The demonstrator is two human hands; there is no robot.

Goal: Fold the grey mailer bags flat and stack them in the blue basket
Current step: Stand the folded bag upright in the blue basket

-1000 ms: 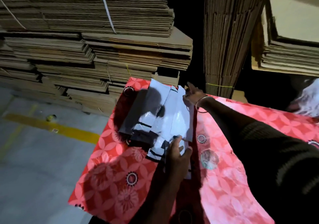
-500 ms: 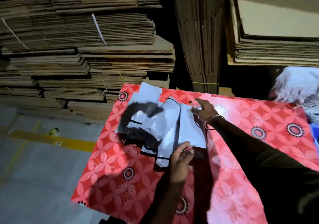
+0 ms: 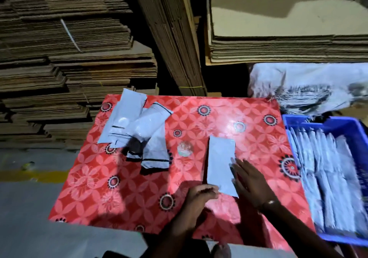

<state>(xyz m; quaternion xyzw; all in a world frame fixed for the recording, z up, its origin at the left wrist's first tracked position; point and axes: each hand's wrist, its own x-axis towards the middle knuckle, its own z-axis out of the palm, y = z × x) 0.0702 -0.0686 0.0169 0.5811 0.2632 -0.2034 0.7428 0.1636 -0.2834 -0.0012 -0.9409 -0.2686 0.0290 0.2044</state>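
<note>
Right fingers: straight and spread on my right hand (image 3: 252,183), lying flat against the right edge of the bag (image 3: 221,162).
Left fingers: my left hand (image 3: 201,195) curls at the bag's near corner; whether it pinches, I cannot tell.
Bag's long axis: runs away from me, near end between my hands.
Nearer hand: both touch it.
Basket: the blue basket (image 3: 294,123) sits well right, on my right hand's side.
Other bags: loose pile (image 3: 137,126) far left on the red table (image 3: 123,188).

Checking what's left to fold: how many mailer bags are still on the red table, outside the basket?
About 5. One bag lies under both hands near the front; roughly four more overlap in a pile at the far-left corner. The overlap may hide others.
</note>
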